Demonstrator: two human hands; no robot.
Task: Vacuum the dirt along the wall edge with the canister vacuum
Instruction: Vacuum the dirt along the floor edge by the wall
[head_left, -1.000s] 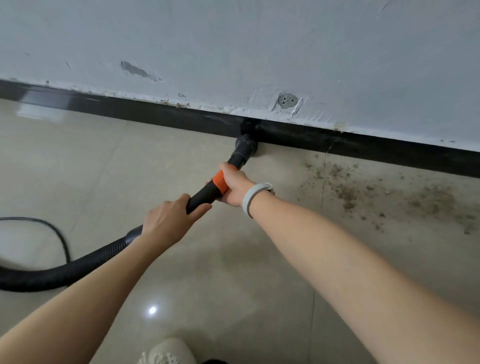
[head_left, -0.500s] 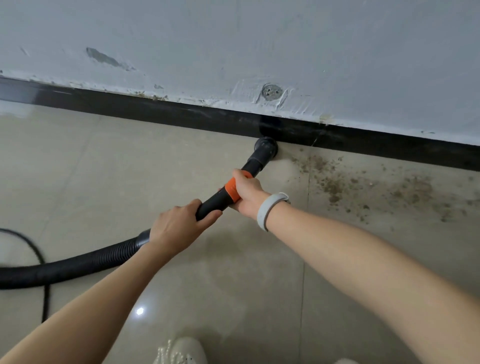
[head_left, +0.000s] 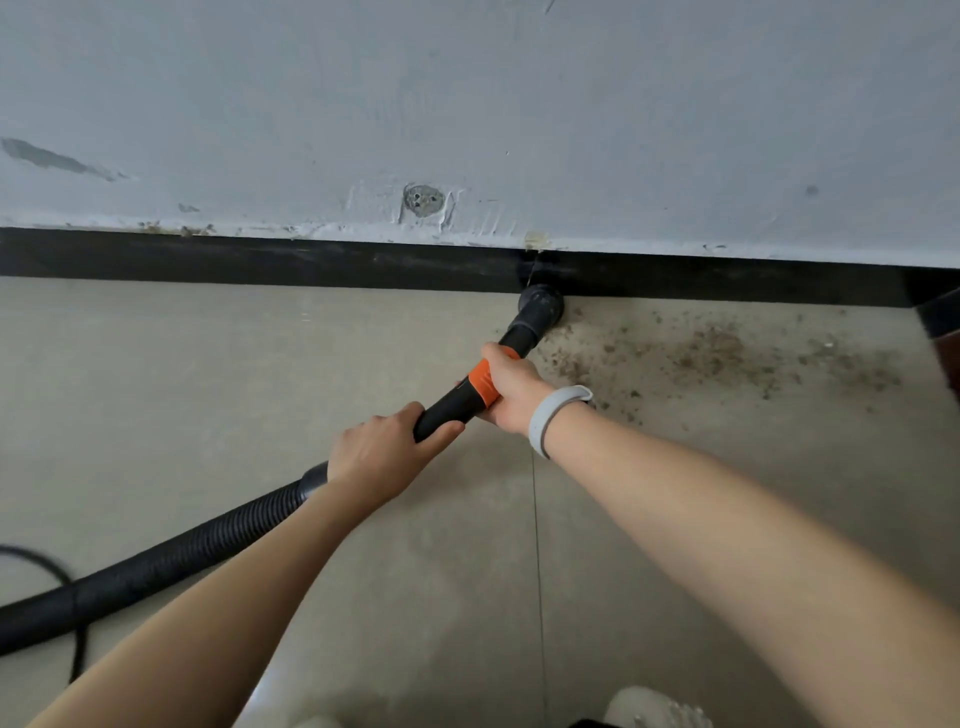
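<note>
Gripping vacuum wand (head_left: 457, 402), both hands (head_left: 441, 415)

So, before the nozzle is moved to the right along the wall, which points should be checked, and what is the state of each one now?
1. Right hand grips the wand at the orange collar: ok.
2. Left hand grips the wand behind it, where the ribbed hose joins: ok.
3. Nozzle sits low at the black baseboard: ok; whether it touches the floor, cannot tell.
4. Dirt lies on the floor to the right of the nozzle: not ok, not yet vacuumed.
5. Dark object at the right edge, on the path: cannot tell what it is.
6. Suction running: cannot tell.
</note>
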